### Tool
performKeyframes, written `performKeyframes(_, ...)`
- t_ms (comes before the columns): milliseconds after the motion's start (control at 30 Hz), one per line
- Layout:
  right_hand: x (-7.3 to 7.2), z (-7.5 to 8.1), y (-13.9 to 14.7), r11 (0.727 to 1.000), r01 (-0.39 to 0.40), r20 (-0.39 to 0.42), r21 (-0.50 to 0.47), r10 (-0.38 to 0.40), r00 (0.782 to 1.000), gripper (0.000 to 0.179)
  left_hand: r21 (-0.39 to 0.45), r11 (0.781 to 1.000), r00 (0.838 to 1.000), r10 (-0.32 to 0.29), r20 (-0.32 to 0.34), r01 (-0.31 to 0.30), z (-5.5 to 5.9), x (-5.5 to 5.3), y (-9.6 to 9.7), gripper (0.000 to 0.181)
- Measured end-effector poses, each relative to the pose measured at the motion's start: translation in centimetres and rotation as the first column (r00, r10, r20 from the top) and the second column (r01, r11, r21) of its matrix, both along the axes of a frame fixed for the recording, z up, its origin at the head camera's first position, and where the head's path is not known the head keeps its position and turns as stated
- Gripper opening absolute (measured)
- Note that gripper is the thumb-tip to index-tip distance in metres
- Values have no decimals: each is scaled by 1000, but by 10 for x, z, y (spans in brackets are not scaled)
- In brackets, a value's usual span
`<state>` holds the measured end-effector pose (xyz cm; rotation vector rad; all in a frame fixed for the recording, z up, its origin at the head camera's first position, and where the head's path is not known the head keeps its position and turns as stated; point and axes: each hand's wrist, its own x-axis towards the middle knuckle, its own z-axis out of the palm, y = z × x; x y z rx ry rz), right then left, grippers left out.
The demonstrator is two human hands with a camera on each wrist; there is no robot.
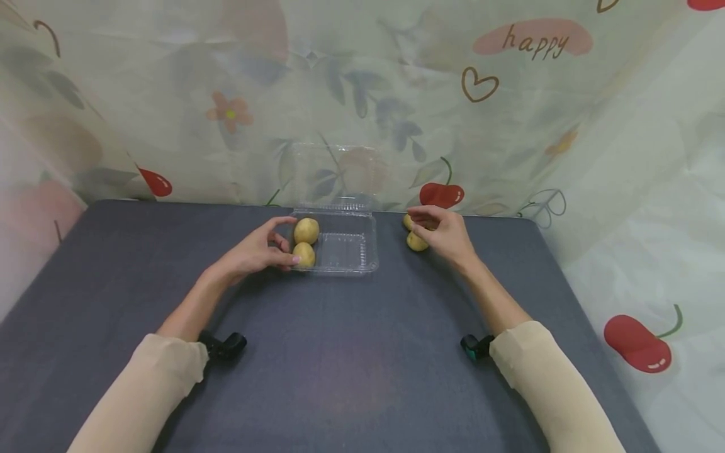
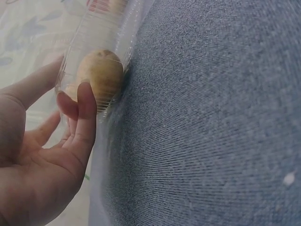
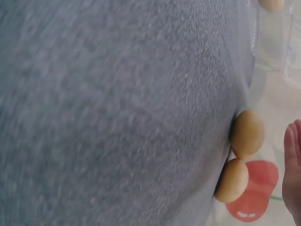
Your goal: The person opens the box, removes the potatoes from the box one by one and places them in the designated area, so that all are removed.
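A clear plastic clamshell container (image 1: 342, 251) lies on the table with its lid (image 1: 334, 173) raised against the back curtain. Two small potatoes sit along its left side: a rear potato (image 1: 306, 231) and a front potato (image 1: 304, 255). My left hand (image 1: 255, 250) grips the container's left side, thumb by the front corner and index finger by the back; in the left wrist view, its fingers meet the clear wall beside a potato (image 2: 101, 75). To the right, my right hand (image 1: 446, 234) hovers by two loose potatoes (image 1: 417, 242), its fingers (image 3: 290, 146) extended and apart from them in the right wrist view.
The dark grey table (image 1: 351, 352) ends at a patterned curtain (image 1: 340, 82) close behind the container. Another curtain side (image 1: 668, 251) runs along the right edge. Black wrist-worn devices (image 1: 229, 346) sit at both cuffs.
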<state>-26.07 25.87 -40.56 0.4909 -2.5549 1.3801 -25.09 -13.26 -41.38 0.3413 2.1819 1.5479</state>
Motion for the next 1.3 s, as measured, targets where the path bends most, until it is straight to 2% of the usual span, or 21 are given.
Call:
performKeyframes(500, -1, 8, -30, 997, -71, 36, -22, 72, 997, 34, -3, 1000, 999, 1, -36, -1, -7, -3, -3, 88)
performKeyframes(1000, -4, 10, -63, 986, -150, 41, -70, 153, 987, 38, 11, 1000, 1000, 0, -29, 0, -5, 1, -4, 89)
performKeyframes(1133, 0, 15, -74, 987, -153, 73, -48, 156, 985, 40, 15, 1000, 1000, 6, -17, -5, -8, 1, -4, 89)
performKeyframes(1267, -3, 15, -80, 988, -152, 103, -14, 153, 983, 41, 29, 1000, 1000, 10, -13, -10, -9, 0, -4, 90)
performKeyframes(1300, -7, 10, -80, 988, -153, 111, -12, 153, 982, 41, 33, 999, 1000, 9, -15, -9, -9, -1, -3, 90)
